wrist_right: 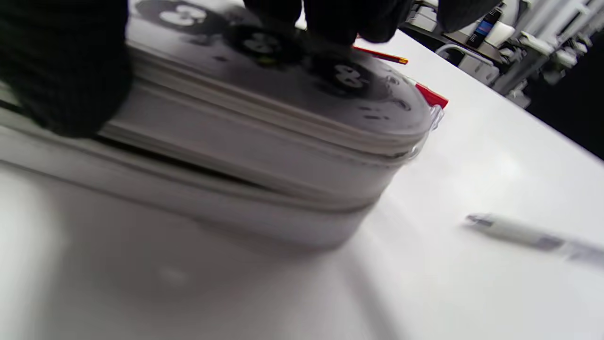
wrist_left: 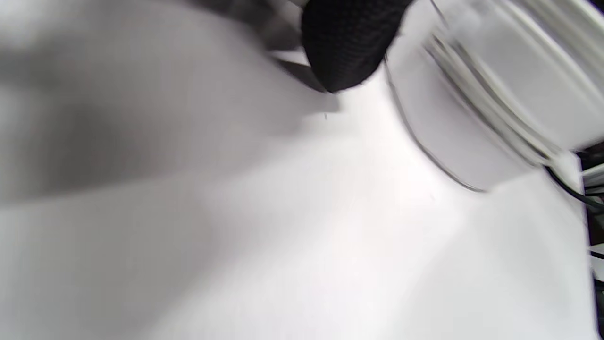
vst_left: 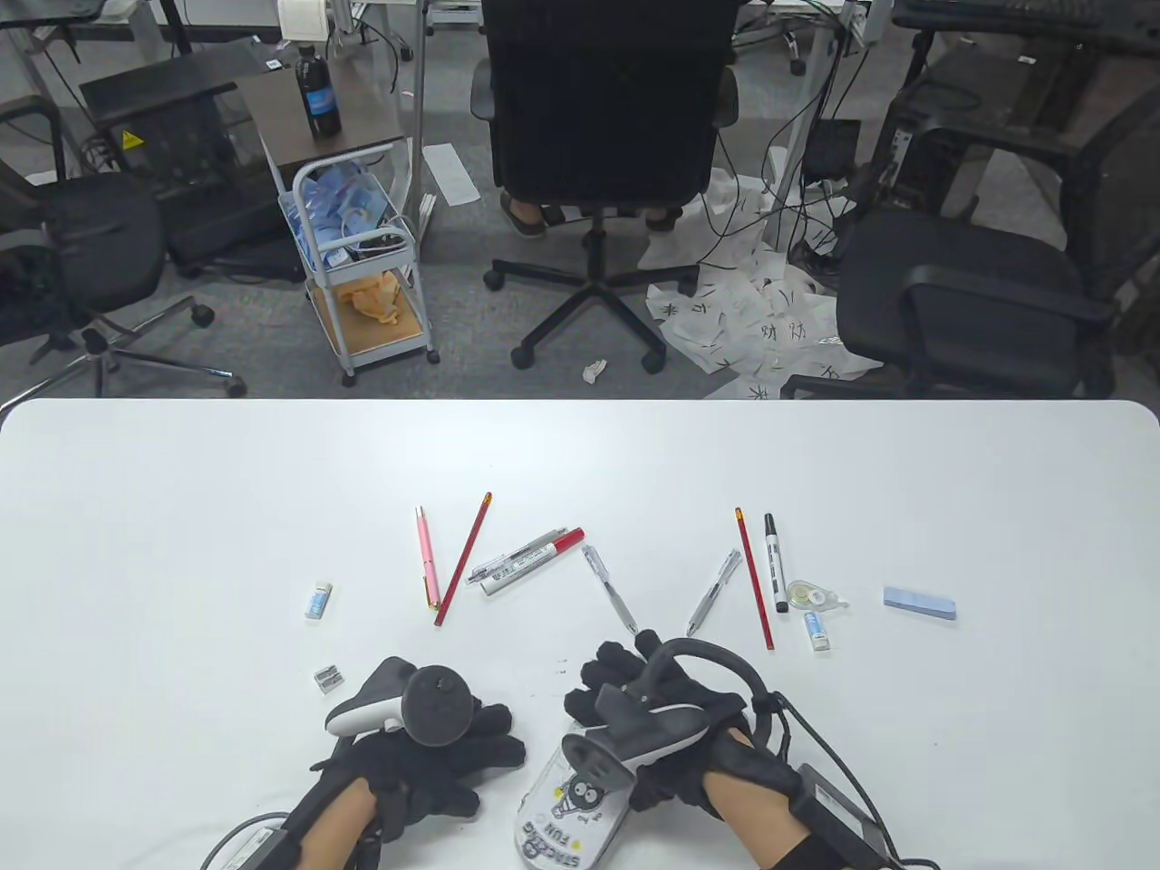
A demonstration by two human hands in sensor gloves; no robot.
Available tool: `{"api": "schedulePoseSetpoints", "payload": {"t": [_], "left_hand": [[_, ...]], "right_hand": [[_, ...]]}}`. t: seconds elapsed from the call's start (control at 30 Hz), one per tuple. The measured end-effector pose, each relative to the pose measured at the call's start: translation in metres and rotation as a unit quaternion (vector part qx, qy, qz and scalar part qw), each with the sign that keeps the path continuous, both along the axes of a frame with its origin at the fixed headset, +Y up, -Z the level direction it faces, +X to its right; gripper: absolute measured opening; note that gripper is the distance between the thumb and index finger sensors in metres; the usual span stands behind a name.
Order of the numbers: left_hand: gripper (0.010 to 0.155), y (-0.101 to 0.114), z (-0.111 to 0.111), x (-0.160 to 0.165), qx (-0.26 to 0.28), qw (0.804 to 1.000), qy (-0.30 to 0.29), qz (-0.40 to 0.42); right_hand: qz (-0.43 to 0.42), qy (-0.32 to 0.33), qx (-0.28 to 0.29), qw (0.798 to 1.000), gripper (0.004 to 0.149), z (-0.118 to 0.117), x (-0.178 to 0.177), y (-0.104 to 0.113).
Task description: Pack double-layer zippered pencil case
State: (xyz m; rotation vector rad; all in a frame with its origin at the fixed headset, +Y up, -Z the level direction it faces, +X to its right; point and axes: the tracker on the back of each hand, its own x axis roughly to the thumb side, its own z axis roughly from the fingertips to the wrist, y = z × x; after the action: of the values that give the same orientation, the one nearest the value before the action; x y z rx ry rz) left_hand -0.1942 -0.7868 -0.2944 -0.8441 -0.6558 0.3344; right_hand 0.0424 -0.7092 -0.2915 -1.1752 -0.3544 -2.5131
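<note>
At the lower left of the table view, the left hand (vst_left: pixel 426 757) rests on the table (vst_left: pixel 181 507), fingers loosely bent and holding nothing. Just right of it, at bottom centre, lies the pencil case (vst_left: pixel 566 816), long axis running from the bottom edge up and slightly right. The right hand (vst_left: pixel 671 725) grips its upper end, thumb on the side wall, fingers over the lid. Pens (vst_left: pixel 526 562) lie further up, nearer this hand.

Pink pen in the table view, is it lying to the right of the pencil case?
No, the pink pen lies up and left of the pencil case, beside a red pencil.
</note>
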Motion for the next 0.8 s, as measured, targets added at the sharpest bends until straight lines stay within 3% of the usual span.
{"api": "schedulePoseSetpoints", "payload": {"t": [0.07,0.2,0.3,0.43,0.57,0.67,0.8], "left_hand": [[0.077,0.002,0.003,-0.001,-0.042,0.999,0.011,0.002],[0.066,0.006,0.003,-0.005,-0.012,1.000,0.028,-0.003],[0.063,0.003,0.007,-0.012,-0.040,0.998,0.043,0.023],[0.059,-0.001,0.009,-0.014,-0.051,0.994,0.073,0.063],[0.056,0.000,0.018,-0.008,-0.025,0.993,0.091,0.075],[0.057,-0.002,0.021,-0.009,-0.024,0.992,0.091,0.089],[0.056,-0.002,0.018,-0.009,-0.042,0.990,0.094,0.098]], "right_hand": [[-0.061,-0.052,-0.061,0.995,0.097,-0.006,0.012,0.007],[-0.151,-0.120,-0.176,0.965,0.065,-0.023,0.032,0.016],[-0.173,-0.180,-0.229,0.941,0.057,-0.036,0.045,0.014],[-0.214,-0.216,-0.216,0.928,0.054,-0.052,0.049,0.002],[-0.130,-0.277,-0.130,0.943,0.053,-0.064,0.031,-0.007],[-0.098,-0.254,-0.097,0.957,0.052,-0.061,0.022,-0.002],[-0.106,-0.265,-0.110,0.952,0.053,-0.059,0.025,-0.003]]}}
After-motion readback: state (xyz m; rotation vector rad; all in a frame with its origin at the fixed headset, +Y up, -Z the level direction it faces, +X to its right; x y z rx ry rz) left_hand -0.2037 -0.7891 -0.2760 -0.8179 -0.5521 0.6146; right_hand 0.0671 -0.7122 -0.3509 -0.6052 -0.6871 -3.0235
